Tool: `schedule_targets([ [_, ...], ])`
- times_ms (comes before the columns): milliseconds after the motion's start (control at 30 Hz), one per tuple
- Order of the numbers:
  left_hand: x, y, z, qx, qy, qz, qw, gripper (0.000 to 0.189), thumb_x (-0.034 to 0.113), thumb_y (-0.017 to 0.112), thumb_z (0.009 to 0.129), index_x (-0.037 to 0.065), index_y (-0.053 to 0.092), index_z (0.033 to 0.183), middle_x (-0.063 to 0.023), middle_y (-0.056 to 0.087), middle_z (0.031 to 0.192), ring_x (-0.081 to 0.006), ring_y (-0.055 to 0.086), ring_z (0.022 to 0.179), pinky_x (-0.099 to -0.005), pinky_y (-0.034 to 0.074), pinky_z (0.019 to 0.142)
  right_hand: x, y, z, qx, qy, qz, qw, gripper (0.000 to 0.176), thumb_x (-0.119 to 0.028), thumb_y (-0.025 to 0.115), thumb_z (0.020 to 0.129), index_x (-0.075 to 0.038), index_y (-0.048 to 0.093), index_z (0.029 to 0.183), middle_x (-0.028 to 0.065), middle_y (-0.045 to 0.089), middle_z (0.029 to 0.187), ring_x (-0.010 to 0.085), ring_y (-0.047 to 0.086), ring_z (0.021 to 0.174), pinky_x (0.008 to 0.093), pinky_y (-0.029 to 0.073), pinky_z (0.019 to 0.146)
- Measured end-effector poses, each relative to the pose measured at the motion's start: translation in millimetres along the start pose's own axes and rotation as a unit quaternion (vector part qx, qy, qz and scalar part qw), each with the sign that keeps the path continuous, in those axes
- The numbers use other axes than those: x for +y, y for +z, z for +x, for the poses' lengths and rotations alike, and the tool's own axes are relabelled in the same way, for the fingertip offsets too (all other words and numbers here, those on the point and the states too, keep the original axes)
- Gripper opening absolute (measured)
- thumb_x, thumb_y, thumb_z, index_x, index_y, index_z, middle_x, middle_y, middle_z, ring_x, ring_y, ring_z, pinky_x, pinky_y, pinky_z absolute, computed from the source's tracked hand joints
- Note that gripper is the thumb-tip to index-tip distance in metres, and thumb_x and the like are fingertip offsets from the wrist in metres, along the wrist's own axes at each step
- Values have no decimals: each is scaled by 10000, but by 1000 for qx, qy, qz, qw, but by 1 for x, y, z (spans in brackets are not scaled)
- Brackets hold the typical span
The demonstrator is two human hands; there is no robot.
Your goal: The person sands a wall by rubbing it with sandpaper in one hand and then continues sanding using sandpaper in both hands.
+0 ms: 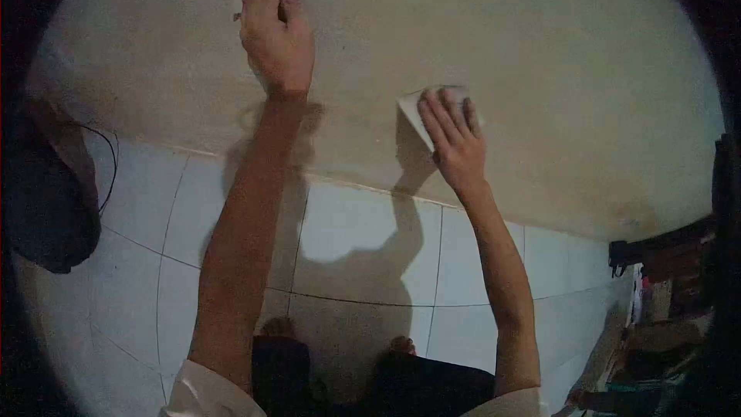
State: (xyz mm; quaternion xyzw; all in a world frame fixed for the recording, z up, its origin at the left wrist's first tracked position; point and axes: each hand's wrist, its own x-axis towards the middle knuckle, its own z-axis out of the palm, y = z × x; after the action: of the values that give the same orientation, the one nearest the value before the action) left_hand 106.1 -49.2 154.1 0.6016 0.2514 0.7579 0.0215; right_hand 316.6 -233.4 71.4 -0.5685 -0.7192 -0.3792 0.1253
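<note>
My left hand lies flat against the beige wall high up, fingers stretched upward and partly cut off by the top of the view. A small pale edge shows at its left side, mostly hidden by the fingers. Lower and to the right, my right hand presses a white sheet, which looks like folded paper or sandpaper, onto the wall under its fingers. One sharp corner of the sheet sticks out on the left and casts a shadow.
White floor tiles meet the wall below my hands. A dark bag-like object with a thin black cord sits at the left. Shelves with stacked items stand at the lower right. My feet are near the wall.
</note>
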Motion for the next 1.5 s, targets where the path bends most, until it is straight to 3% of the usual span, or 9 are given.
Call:
schedule_targets([
  [233, -3, 5, 6, 7, -21, -10, 1000, 464, 58, 503, 961, 149, 488, 1415, -108, 338, 1533, -290, 262, 1439, -388, 254, 1163, -6, 14, -31, -119, -42, 43, 991, 570, -112, 623, 798, -80, 518, 1357, 29, 458, 1475, 221, 383, 1392, 482, 277, 1160],
  [333, -2, 5, 2, 1, -27, -20, 999, 448, 73, 497, 974, 155, 489, 1414, -88, 344, 1533, -279, 271, 1437, -383, 259, 1161, -8, 20, -36, -16, 38, 15, 999, 578, -95, 595, 816, -102, 497, 1385, 17, 437, 1492, 209, 355, 1408, 477, 253, 1171],
  [433, -3, 17, 8, 136, 38, -306, 941, 439, 30, 479, 948, 33, 490, 1387, -184, 461, 1445, -333, 455, 1330, -387, 364, 1099, -18, 26, -39, -11, 66, -76, 995, 562, -105, 574, 846, -122, 483, 1401, 7, 413, 1509, 203, 354, 1409, 466, 243, 1177],
  [500, 0, 3, 2, 10, -11, 4, 1000, 442, 84, 507, 978, 153, 488, 1415, -82, 361, 1523, -283, 286, 1430, -382, 270, 1155, -28, 38, -43, -73, -16, 44, 996, 554, -118, 574, 856, -117, 481, 1402, 7, 402, 1515, 208, 365, 1402, 460, 255, 1174],
  [767, -4, 4, 2, 9, -1, 9, 1000, 458, 74, 531, 959, 152, 496, 1409, -80, 380, 1512, -278, 304, 1424, -388, 278, 1151, -12, 23, -1, 33, 18, -31, 999, 512, -128, 560, 868, -98, 514, 1376, 23, 452, 1480, 206, 388, 1388, 486, 255, 1172],
  [933, -11, 3, 0, 18, -9, 18, 1000, 440, 78, 531, 960, 143, 514, 1394, -80, 387, 1508, -274, 314, 1420, -388, 288, 1145, -25, 41, 8, -68, -198, -14, 978, 574, -214, 614, 832, -96, 502, 1383, 1, 420, 1503, 175, 421, 1355, 412, 261, 1180],
  [1067, -16, 3, -3, 12, -10, 39, 999, 437, 97, 544, 958, 155, 521, 1390, -73, 396, 1504, -284, 329, 1411, -390, 307, 1134, -9, 13, 32, 19, -79, -25, 996, 586, -217, 609, 833, -88, 491, 1391, 15, 400, 1517, 179, 384, 1380, 411, 295, 1158],
  [1300, -14, 8, -1, -6, -33, 26, 999, 481, 92, 546, 948, 203, 495, 1413, -59, 351, 1536, -277, 310, 1427, -447, 287, 1158, -25, 39, 18, -112, -230, -87, 963, 579, -241, 582, 875, -73, 453, 1415, 38, 364, 1534, 195, 324, 1418, 400, 228, 1195],
  [1500, -9, 9, 1, 21, -20, 8, 1000, 414, 107, 544, 974, 159, 528, 1385, -96, 396, 1500, -271, 320, 1415, -386, 319, 1128, -44, 36, 18, -92, -168, -38, 981, 602, -320, 582, 873, -63, 467, 1405, 25, 342, 1548, 178, 307, 1425, 404, 204, 1202],
])
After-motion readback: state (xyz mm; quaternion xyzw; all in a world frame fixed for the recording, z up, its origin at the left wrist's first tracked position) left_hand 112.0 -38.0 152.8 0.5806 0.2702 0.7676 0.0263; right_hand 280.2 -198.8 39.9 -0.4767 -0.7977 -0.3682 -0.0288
